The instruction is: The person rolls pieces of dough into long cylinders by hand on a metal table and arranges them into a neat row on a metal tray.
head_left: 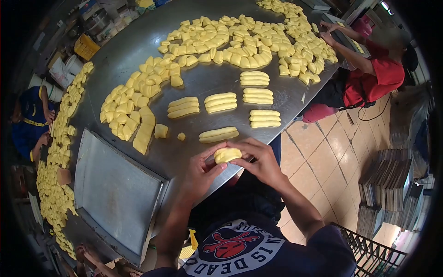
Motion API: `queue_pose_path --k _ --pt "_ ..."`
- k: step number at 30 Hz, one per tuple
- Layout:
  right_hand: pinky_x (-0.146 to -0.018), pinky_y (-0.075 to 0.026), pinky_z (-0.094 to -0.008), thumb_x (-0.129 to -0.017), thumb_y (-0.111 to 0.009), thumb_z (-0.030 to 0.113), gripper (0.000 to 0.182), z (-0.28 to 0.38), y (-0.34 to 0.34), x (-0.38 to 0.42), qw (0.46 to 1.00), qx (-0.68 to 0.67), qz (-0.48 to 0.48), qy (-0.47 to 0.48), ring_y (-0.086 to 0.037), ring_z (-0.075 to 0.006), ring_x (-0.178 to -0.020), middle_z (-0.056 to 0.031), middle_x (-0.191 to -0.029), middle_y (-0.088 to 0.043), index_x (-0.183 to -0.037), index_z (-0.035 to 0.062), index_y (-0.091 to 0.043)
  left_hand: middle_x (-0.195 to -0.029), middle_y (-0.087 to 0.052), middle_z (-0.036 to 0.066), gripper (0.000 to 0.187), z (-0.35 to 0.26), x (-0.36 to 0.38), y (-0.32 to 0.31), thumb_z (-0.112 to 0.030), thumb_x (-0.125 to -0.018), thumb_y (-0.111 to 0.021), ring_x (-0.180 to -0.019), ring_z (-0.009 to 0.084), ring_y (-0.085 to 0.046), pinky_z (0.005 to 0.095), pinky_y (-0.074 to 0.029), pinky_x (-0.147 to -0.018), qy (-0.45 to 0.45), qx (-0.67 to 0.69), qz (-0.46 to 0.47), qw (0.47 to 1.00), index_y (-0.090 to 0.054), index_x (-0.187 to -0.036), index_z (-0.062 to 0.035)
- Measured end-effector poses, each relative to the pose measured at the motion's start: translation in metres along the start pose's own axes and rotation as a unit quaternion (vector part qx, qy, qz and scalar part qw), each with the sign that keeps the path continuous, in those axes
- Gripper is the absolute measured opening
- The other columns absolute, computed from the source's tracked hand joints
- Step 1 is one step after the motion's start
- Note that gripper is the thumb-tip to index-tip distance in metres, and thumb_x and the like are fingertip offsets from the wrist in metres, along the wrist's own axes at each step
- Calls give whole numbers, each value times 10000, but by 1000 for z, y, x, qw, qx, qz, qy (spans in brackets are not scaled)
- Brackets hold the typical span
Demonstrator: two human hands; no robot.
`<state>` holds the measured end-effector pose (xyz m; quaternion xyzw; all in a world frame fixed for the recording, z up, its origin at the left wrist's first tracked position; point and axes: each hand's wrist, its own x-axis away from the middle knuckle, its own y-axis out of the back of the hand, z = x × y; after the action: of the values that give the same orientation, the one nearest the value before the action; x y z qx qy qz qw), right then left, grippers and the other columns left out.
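A piece of yellow dough (pixel 227 155) is held between my two hands just over the table's near edge. My left hand (pixel 203 167) grips its left side, thumb below and fingers above. From the right, my right hand (pixel 258 159) pinches the same piece with thumb and fingers. Just beyond my hands lies a set of rolled dough strips (pixel 218 135). A small dough scrap (pixel 181 136) and a single cut dough piece (pixel 161 131) sit to its left. Farther back, several more sets of strips, such as one group (pixel 220 102), rest side by side on the metal.
Many cut dough pieces (pixel 249 44) cover the far side of the steel table (pixel 198 78). A metal tray (pixel 117 184) lies at left. A co-worker in red (pixel 374 76) works at right, another in blue (pixel 28 117) at left. Stacked trays (pixel 387 184) stand on the tiled floor.
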<state>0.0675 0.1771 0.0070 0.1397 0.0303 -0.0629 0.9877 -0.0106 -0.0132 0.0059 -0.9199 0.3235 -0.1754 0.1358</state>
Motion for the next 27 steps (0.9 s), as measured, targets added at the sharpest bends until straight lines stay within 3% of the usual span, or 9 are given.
queue_pose_path --k 5,8,10,12,15,17,21,23,27 --pt "-774 -556 -314 -892 -767 101 355 -12 -4 -1 973 173 3 150 -704 -228 -892 -109 -1009 -704 -1234 15 -722 -1087 -769 128 236 6 4 2 -19 -958 -697 -994 143 -726 271 -578 -860 0 -186 -77 979 -721 -1190 19" --pt "-772 -553 -305 -896 -776 98 329 -8 -1 -5 989 113 39 89 -704 -183 -892 -101 -986 -731 -1205 -3 -727 -1045 -763 142 183 11 9 4 21 -956 -685 -968 138 -720 269 -591 -865 -117 -285 -71 949 -723 -1130 62" --pt "-749 -545 -299 -920 -768 108 261 -7 -8 -2 976 -177 11 -129 -697 -139 -868 -95 -1007 -744 -1158 2 -748 -1040 -764 146 149 4 11 4 27 -949 -689 -955 135 -723 278 -595 -865 -170 -327 -45 928 -735 -1087 61" --pt "-703 -530 -285 -933 -766 117 199 -11 -8 0 973 -185 23 -135 -677 -112 -807 -78 -948 -751 -1105 17 -770 -1035 -766 151 118 1 12 6 34 -942 -694 -943 131 -726 287 -599 -866 -227 -369 -17 901 -748 -1045 59" --pt "-648 -515 -288 -926 -766 125 151 -6 2 -2 996 0 64 -62 -660 -134 -710 -85 -849 -743 -1037 26 -790 -1043 -766 141 112 -1 13 12 28 -945 -683 -968 117 -716 300 -599 -875 -157 -349 -20 923 -755 -1028 55" --pt "-651 -518 -298 -929 -761 137 164 -2 8 -7 995 14 82 -54 -667 -153 -709 -98 -853 -742 -1046 25 -787 -1017 -770 140 134 -10 11 14 3 -956 -676 -952 115 -710 295 -593 -853 10 -286 -31 958 -756 -1058 41" --pt "-687 -532 -343 -937 -742 172 199 8 17 -19 992 52 115 -12 -696 -238 -747 -136 -878 -737 -1058 17 -774 -1003 -769 112 149 -8 1 17 -55 -964 -692 -911 105 -699 277 -579 -792 10 -38 -34 999 -756 -1067 34" --pt "-697 -536 -357 -934 -740 174 197 8 18 -27 991 66 119 0 -699 -264 -759 -142 -885 -737 -1040 10 -770 -995 -753 106 147 -10 -3 21 -91 -938 -734 -880 119 -695 279 -549 -716 -57 -302 5 952 -767 -1041 8" --pt "-713 -523 -390 -921 -742 162 176 -31 5 -28 975 152 159 43 -672 -294 -785 -142 -892 -706 -1002 5 -753 -953 -720 95 128 15 -12 30 -95 -896 -769 -851 125 -684 285 -519 -670 -102 -458 0 883 -769 -996 -15"
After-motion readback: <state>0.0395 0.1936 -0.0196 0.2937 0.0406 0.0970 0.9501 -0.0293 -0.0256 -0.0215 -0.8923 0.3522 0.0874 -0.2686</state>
